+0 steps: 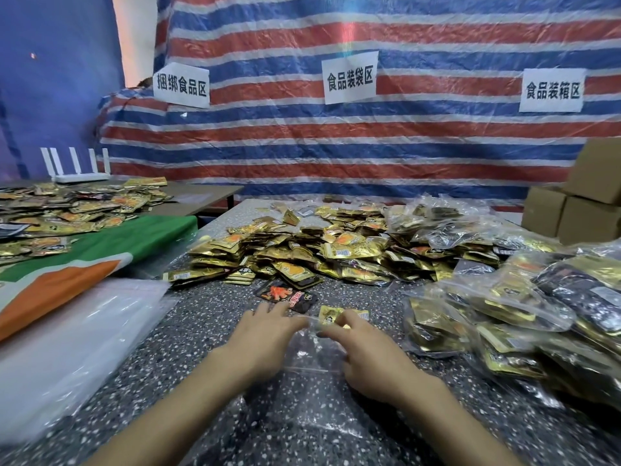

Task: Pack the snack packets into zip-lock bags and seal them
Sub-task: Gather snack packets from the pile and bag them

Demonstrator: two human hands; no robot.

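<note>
One clear, crinkled bag [312, 354] lies on the counter [201, 331], its long axis running near to far with the mouth at the far end. The left hand [265, 334] pinches the mouth's rim and the right hand [366, 348] pinches one gold packet [331, 314] there. Just beyond is one black packet [285, 294], then a heap [319, 253]. Three signs [349, 77] hang far back.
</note>
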